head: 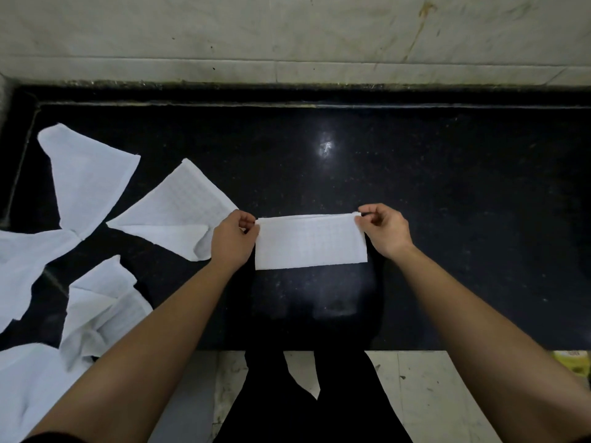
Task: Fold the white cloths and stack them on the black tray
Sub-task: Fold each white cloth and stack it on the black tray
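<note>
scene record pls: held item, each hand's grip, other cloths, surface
held item: folded white cloth, rectangular, long side across the view
left hand: pinches its upper left corner
right hand: pinches its upper right corner
loose cloths: several, unfolded, scattered to the left
surface: black counter, wall behind

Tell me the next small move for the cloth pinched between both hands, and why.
Probably carry the right hand across to the left hand, halving the folded cloth: both pinch its far corners, and it forms a long strip over the black counter.
</note>
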The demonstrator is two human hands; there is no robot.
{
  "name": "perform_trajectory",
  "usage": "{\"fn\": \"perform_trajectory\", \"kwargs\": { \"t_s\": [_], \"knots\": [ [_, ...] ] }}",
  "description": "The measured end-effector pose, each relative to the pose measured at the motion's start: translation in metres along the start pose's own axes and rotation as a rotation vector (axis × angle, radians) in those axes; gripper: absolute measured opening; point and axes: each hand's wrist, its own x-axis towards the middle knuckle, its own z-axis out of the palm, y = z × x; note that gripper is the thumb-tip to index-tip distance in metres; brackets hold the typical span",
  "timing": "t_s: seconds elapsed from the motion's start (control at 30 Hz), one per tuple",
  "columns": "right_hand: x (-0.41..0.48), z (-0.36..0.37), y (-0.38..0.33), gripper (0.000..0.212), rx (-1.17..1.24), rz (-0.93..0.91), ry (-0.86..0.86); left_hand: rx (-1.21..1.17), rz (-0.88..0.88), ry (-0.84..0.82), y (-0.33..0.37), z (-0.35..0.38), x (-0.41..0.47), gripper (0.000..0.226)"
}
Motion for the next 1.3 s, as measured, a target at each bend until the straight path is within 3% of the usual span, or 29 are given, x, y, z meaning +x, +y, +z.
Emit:
{"fn": "perform_trajectory", "kwargs": {
  "t_s": [0.3,0.43,0.5,0.6,0.67,0.73,0.87,1.0,1.2,1.3],
  "knots": [
    [0.008,-0.001,0.002,0.018,-0.016,0.017,-0.015,-0.028,-0.032,0.026,0.002,0.008,0.012,0.014],
    [0.006,0.001,0.005,0.02,-0.176,-0.05,-0.026,0.008,0.002,0.021,-0.003,0.012,0.011,0.015],
    [0.0,0.002,0.009,0.033,-0.379,-0.185,0.001,0.116,0.114,0.044,-0.006,0.014,0.006,0.026],
    [-0.013,0.005,0.017,0.05,-0.642,-0.567,0.067,0.359,0.491,0.07,-0.011,0.016,-0.006,0.039],
    [-0.017,0.011,0.016,0.056,-0.768,-0.691,-0.023,0.522,0.732,-0.007,-0.012,0.019,-0.011,0.042],
    [-0.021,0.023,0.012,0.057,-0.899,-0.766,-0.144,0.678,0.839,-0.12,-0.01,0.023,-0.015,0.043],
    [-0.02,0.038,0.016,0.056,-1.086,-0.81,-0.298,0.81,0.757,-0.265,-0.01,0.028,-0.014,0.048],
    [-0.016,0.039,0.016,0.058,-1.118,-0.761,-0.328,0.809,0.686,-0.314,-0.009,0.029,-0.013,0.053],
    [-0.034,0.023,0.025,0.045,-0.945,-0.774,-0.086,0.773,0.687,-0.175,-0.02,0.019,-0.02,0.045],
    [-0.038,0.017,0.036,0.043,-0.97,-0.729,-0.06,0.836,0.656,-0.184,-0.031,0.017,-0.023,0.044]
  ]
}}
